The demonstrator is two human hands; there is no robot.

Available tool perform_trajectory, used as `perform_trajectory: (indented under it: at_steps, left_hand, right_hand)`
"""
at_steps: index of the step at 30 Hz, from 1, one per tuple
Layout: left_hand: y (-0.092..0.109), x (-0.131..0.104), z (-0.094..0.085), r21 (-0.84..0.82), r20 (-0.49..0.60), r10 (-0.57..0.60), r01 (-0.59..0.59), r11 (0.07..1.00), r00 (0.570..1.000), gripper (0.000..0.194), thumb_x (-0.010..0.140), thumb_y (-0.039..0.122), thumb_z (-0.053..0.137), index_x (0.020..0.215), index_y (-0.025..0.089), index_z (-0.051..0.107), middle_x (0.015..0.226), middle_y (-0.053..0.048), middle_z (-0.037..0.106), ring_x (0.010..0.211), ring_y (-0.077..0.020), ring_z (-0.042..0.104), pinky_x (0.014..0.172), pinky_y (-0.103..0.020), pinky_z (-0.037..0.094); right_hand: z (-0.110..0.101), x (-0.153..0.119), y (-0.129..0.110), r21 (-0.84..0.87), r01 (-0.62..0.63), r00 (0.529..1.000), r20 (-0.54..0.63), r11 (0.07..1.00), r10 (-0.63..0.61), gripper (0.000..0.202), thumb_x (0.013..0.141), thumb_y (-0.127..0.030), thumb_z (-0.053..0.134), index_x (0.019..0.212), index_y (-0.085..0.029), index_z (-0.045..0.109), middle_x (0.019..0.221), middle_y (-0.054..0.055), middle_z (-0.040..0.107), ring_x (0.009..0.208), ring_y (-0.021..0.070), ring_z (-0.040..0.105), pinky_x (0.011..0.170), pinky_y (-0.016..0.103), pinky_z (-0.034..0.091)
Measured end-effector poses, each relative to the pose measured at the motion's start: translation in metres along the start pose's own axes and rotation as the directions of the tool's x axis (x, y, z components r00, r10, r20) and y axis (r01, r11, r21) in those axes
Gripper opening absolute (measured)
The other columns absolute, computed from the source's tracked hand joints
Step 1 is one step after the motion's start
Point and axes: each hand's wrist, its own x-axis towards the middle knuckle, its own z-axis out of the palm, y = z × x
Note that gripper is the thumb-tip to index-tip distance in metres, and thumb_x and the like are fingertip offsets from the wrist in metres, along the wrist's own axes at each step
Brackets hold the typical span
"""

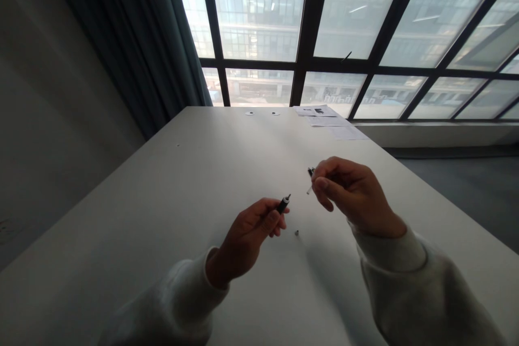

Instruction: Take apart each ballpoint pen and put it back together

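Head view: left hand (251, 232) grips black pen-like piece (283, 205), tip up; right hand (352, 186) finger-curled, grasp can't tell; papers (318, 120), worktop (162, 216) far-right corner, print too small

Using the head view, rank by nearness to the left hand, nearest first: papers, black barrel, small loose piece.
1. Black barrel: held in the left hand.
2. Small loose piece: on the table, right of that hand.
3. Papers: far right end of the table.

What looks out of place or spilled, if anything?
Possibly the small grey-and-black piece: it lies loose on the white table, apart from the slim black cylinder in the left grip, like a stray part. Nothing looks spilled.
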Motion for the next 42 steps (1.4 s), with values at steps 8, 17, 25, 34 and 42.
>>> perform_trajectory:
  at_steps: [8,17,25,34,42]
  left_hand:
    - [0.003,-0.001,0.001,0.038,0.022,0.0,-0.001,0.999,1.0,0.027,0.095,0.042,0.057,0.104,0.017,0.065,0.081,-0.002,0.063,0.069,-0.0115,0.053,0.066,-0.027,0.041]
    - [0.005,0.0,0.001,0.046,0.022,0.0,-0.001,0.999,1.0,0.028,0.095,0.042,0.057,0.103,0.016,0.065,0.081,-0.003,0.062,0.07,-0.013,0.053,0.067,-0.028,0.042]
    - [0.004,0.002,0.001,0.071,0.017,-0.002,0.001,0.997,1.0,0.028,0.094,0.042,0.057,0.103,0.016,0.065,0.08,-0.003,0.062,0.069,-0.0131,0.052,0.066,-0.028,0.042]
    - [0.003,0.004,0.0,0.155,-0.007,-0.001,0.002,0.988,1.0,0.027,0.095,0.041,0.056,0.102,0.017,0.065,0.08,-0.002,0.061,0.069,-0.0125,0.052,0.066,-0.027,0.042]
    - [0.003,0.004,0.001,0.153,-0.017,0.0,0.003,0.988,1.0,0.026,0.095,0.041,0.057,0.102,0.018,0.066,0.08,-0.002,0.062,0.068,-0.012,0.052,0.065,-0.026,0.043]
  right_hand:
    - [0.019,0.001,-0.005,0.105,0.011,0.998,0.059,0.994,-0.017,0.009,0.09,-0.024,0.068,0.094,-0.017,0.068,0.086,0.006,0.073,0.082,0.0207,0.073,0.058,0.03,0.062]
    - [0.018,0.0,-0.005,0.082,0.0,0.995,0.098,0.997,-0.008,0.009,0.09,-0.022,0.067,0.096,-0.015,0.068,0.088,0.007,0.074,0.08,0.0198,0.073,0.063,0.032,0.064]
    - [0.017,-0.002,-0.008,-0.029,0.015,0.994,0.11,0.999,-0.012,0.01,0.089,-0.024,0.069,0.095,-0.016,0.069,0.09,0.007,0.073,0.075,0.0174,0.071,0.066,0.032,0.063]
    - [0.014,0.001,-0.013,-0.407,0.16,0.977,0.194,0.899,-0.087,0.006,0.089,-0.022,0.065,0.092,-0.018,0.067,0.087,0.007,0.072,0.077,0.018,0.068,0.071,0.031,0.057]
    - [0.013,0.002,-0.013,-0.432,0.18,0.977,0.185,0.884,-0.109,0.008,0.091,-0.024,0.064,0.091,-0.018,0.069,0.083,0.005,0.072,0.072,0.0155,0.065,0.068,0.029,0.055]
